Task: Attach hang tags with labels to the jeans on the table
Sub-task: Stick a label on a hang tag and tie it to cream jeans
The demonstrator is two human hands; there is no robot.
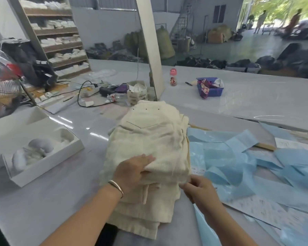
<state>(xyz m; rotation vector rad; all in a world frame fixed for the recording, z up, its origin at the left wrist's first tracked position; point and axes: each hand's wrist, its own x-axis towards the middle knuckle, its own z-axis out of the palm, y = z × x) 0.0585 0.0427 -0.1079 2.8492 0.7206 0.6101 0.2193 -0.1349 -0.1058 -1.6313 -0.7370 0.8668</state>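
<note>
Cream woven jeans [149, 144] (folded, perhaps stacked)

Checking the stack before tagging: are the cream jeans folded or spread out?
Folded. The cream jeans lie in a layered pile, edges stacked at the near end, where the left hand lifts the top fold.

Cream jeans [148, 139]; pale blue paper strips [238, 157]; white box [43, 164]; blue basket [215, 91]; pink-capped bottle [173, 77].

Cream jeans [149, 142], folded and stacked mid-table
</note>
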